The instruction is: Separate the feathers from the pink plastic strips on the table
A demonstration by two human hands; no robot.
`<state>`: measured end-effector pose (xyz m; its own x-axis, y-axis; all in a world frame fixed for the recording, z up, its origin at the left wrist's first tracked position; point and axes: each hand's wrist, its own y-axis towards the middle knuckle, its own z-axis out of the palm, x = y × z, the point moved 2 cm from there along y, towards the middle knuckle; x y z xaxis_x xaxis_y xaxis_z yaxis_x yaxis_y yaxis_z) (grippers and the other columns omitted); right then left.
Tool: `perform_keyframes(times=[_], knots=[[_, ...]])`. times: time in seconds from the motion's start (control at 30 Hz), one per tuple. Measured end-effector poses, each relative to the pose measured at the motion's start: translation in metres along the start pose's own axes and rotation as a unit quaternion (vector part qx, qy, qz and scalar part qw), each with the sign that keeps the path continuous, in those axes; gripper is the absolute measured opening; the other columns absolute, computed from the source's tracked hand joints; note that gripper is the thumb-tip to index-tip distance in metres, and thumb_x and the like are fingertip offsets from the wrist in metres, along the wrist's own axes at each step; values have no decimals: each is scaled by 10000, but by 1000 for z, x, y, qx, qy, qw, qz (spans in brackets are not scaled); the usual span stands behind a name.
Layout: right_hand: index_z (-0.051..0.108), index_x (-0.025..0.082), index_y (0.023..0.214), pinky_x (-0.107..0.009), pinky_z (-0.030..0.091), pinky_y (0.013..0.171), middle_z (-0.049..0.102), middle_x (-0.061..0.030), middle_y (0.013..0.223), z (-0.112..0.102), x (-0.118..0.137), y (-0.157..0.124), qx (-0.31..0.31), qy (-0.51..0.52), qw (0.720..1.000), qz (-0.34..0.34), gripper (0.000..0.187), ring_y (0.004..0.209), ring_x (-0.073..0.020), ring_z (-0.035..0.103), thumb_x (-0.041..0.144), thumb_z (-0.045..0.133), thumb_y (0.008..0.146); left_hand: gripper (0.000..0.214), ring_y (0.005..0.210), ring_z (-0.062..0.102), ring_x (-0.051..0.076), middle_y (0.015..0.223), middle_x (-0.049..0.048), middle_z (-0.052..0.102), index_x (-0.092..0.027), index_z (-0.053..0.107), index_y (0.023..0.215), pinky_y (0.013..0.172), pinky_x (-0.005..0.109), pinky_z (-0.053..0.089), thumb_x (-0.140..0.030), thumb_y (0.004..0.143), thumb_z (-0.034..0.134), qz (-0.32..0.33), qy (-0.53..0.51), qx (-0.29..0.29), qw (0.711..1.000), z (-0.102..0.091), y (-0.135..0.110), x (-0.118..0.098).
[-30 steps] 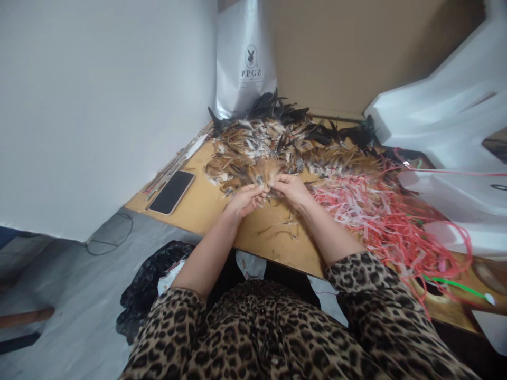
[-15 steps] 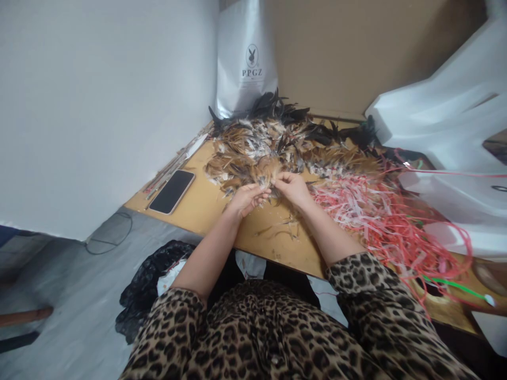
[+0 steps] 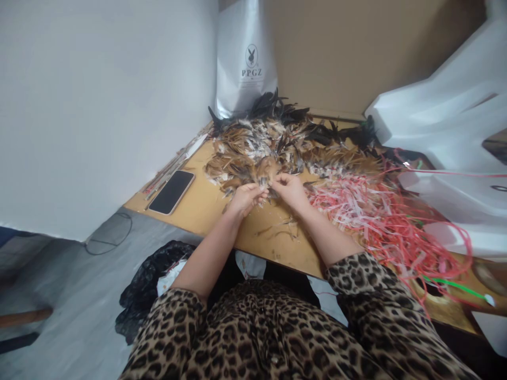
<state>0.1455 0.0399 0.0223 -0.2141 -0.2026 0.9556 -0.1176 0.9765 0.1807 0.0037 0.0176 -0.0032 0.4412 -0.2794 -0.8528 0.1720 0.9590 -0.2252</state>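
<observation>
Both hands meet over the near edge of a heap of brown, white and black feathers on a wooden table. My left hand is closed in a pinch on a small tuft of brown feathers, whose pale lower ends come between the fingers. Just to the right, my right hand pinches at the same tuft with thumb and forefinger. The fingertips of the two hands are close together. Exactly where each finger grips is too small to make out. A few loose feathers lie on the wood below the hands.
A phone lies at the table's left edge. Tangled pink and white plastic strips cover the right side, with a green strip near them. A white printed bag stands behind the feathers. A black plastic bag sits on the floor.
My right hand has shifted slightly left and down, closer to my left hand. My left hand has moved hardly at all, and the feather tuft stays between them.
</observation>
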Motion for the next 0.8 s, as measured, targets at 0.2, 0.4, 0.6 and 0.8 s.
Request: perform_keyframes(times=[0.2, 0.4, 0.6, 0.8], knots=[[532, 158, 586, -199, 190, 382, 491, 39, 482, -2, 6, -2, 55, 234, 958, 155, 321, 393, -39, 324, 389, 752, 550, 111, 503, 536, 25, 628, 28, 635, -79, 596, 692, 506, 126, 413, -147, 679, 682, 23, -26, -19, 999, -1, 2, 0], [496, 148, 597, -159, 185, 359, 490, 54, 519, 5, 7, -4, 72, 328, 917, 214, 373, 401, -12, 333, 295, 815, 472, 135, 517, 535, 25, 648, 28, 637, -78, 611, 714, 515, 132, 410, -179, 677, 692, 33, -25, -1, 999, -3, 3, 1], [493, 152, 578, -155, 186, 350, 462, 61, 448, 15, 2, -5, 24, 308, 934, 177, 384, 379, -17, 324, 335, 812, 469, 182, 522, 551, 41, 632, 29, 635, -80, 601, 692, 504, 145, 407, -210, 645, 720, 26, -20, 2, 999, 1, -1, -1], [496, 164, 567, -165, 217, 351, 466, 63, 415, 20, -6, -6, -12, 272, 950, 154, 379, 367, -33, 347, 369, 800, 472, 189, 524, 558, 50, 637, 36, 641, -78, 620, 696, 504, 158, 407, -227, 637, 722, 25, 0, 8, 1000, 2, -1, -1]])
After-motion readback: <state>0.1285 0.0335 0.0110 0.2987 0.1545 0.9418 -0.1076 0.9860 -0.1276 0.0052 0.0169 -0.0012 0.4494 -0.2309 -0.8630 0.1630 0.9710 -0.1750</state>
